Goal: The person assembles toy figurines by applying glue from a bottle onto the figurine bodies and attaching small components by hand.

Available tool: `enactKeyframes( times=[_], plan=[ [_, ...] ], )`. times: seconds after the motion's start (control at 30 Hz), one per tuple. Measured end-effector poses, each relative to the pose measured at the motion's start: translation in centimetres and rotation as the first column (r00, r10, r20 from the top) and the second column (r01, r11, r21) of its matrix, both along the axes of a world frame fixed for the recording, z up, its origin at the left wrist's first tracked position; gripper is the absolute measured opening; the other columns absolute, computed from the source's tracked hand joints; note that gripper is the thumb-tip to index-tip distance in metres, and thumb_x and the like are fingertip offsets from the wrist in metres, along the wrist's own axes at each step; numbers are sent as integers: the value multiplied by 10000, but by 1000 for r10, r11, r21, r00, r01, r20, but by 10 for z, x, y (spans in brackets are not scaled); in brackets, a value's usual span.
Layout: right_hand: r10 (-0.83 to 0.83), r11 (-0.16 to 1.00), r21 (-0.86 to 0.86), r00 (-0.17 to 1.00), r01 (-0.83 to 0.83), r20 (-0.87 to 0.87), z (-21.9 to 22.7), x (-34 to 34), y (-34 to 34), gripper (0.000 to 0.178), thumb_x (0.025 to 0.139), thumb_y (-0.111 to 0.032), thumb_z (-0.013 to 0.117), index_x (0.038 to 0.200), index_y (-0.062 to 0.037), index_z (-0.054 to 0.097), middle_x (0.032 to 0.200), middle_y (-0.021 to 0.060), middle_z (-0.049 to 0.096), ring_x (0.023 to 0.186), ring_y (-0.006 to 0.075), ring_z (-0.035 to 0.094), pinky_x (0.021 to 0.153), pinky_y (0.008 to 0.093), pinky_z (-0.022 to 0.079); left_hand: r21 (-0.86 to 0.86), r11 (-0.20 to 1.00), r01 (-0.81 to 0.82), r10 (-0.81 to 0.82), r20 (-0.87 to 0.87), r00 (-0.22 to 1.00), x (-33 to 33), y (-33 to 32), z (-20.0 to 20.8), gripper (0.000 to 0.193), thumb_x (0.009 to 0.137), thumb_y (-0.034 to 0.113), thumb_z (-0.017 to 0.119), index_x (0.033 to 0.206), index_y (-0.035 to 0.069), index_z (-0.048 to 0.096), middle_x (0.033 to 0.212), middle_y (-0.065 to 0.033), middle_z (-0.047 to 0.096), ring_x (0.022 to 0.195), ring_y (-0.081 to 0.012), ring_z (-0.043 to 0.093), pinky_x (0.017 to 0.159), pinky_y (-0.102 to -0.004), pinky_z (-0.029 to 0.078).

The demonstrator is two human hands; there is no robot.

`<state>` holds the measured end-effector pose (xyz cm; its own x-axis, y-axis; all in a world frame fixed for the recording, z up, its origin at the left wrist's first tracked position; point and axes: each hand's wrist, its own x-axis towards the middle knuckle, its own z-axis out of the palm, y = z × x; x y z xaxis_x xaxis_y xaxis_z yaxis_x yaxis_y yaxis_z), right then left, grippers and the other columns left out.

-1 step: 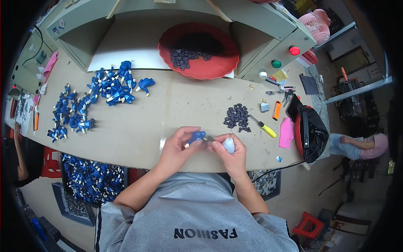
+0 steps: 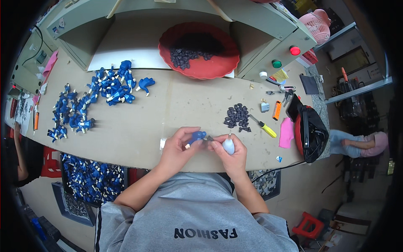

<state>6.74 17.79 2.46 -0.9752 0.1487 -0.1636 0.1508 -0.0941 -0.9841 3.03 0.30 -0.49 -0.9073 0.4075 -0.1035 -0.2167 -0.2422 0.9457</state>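
- Holding a small blue plastic part (image 2: 196,136) between thumb and fingers, the left hand (image 2: 178,147) is closed on it just above the near edge of the desk (image 2: 138,126).
- The right hand (image 2: 231,152) is curled around a small white squeeze bottle (image 2: 228,146), its thin nozzle pointing up; the fingertips of that hand also meet the blue part at a small dark piece (image 2: 209,137) that sits between the two hands.
- Both hands are close together, almost touching, in front of the person's grey shirt.
- Just beyond the right hand lies a small heap of dark pieces (image 2: 237,115) on the desk, and beside it a screwdriver with a yellow handle (image 2: 264,127).
- Farther right sit an orange marker-like object (image 2: 277,110), a pink cloth (image 2: 287,132) and a black bag with red trim (image 2: 310,132) at the desk's end.
- At the back of the desk stands a red round bowl (image 2: 199,50) with more dark pieces in it.
- To the left, well apart from the hands, a spread of blue parts with white tips (image 2: 94,101) lies across the desk in loose clusters.
- Below the desk edge on the left, a bin of the same blue parts (image 2: 90,178) stands on the floor.
- A small white-and-clear item (image 2: 163,144) rests on the desk just left of the left hand; what it is cannot be told.
- Another person's arm (image 2: 19,159) shows at the far left edge.
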Motion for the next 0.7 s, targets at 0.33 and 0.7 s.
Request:
enactKeyframes(
  times=[0.33,0.7],
  plan=[
    [186,771,598,821,220,-540,5,-11,-14,238,731,24,803,938,-14,691,931,115,685,847,222,679,728,301,558,-159,981,-110,92,-118,989,7,3,-8,367,917,-66,605,1264,-20,494,1202,-149,634,1114,-179,618,955,-312,528],
    [316,671,704,769,233,-555,11,-11,-18,241,715,32,803,916,1,673,920,132,684,824,257,676,715,322,565,-295,945,-139,78,-209,975,9,0,-7,363,903,-64,611,1252,11,545,1158,-125,676,1049,-157,659,900,-295,548]
  ],
)
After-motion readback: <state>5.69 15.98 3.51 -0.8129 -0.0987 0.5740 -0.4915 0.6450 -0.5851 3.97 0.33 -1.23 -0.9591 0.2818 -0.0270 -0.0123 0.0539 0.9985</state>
